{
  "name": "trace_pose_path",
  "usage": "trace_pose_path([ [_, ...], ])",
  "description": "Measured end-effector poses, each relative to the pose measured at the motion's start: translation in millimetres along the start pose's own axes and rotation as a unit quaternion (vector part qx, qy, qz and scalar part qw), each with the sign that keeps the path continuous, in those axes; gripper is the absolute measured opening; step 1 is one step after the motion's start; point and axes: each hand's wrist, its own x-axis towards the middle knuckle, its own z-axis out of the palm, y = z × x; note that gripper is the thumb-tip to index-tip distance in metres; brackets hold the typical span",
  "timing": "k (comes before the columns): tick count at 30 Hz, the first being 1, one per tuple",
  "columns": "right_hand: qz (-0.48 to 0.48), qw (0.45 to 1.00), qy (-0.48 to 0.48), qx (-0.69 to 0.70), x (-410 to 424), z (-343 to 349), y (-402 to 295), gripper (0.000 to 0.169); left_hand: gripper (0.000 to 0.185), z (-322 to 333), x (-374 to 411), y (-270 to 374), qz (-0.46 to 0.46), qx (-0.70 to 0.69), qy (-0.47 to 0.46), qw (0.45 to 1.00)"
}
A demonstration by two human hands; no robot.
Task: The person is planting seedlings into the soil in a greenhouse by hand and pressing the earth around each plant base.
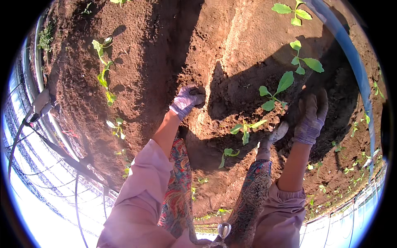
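My left hand (188, 99), in a soil-stained pale lilac glove, is low over the sunlit side of a soil ridge (228, 40). Its fingers curl inward, and whether soil is inside them is hidden. In shade on the right is my right hand (310, 116), gloved alike, with fingers stretched down to the dark loose soil (336, 124) and nothing visible in them. Just left of it grows a leafy seedling (270, 96) with crumbled soil at its base. Nearer my legs stand another seedling (246, 128) and a smaller one (228, 154).
More seedlings (299, 60) continue the row ahead, and another row (104, 73) runs on the left. A blue hose or pipe (356, 62) curves along the right. My shoe (279, 132) is close to the row. Pale pipes (40, 59) and bright sheeting edge the left side.
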Motion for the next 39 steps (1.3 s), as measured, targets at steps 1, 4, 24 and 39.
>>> trace_pose_path([
  [1, 0.019, 1.0, 0.008, 0.002, 7.1, 4.5, -6.5, 0.046, 0.018, 17.3, 12.5, 17.6, 0.071, -0.02, -0.037, 0.997],
  [4, 0.038, 0.999, -0.025, 0.016, 11.2, 1.6, -15.9, 0.046, 0.015, 102.2, 52.9, 76.1, 0.14, 0.157, 0.005, 0.978],
  [24, 0.384, 0.883, -0.008, 0.27, -92.1, -97.0, 49.3, 0.037, 0.029, 240.4, 104.1, 84.9, 0.261, 0.641, 0.16, 0.703],
  [39, 0.191, 0.956, -0.002, -0.223, 2.6, -150.5, 192.1, 0.038, 0.025, 203.3, -33.2, 39.3, 0.11, 0.402, 0.253, 0.873],
])
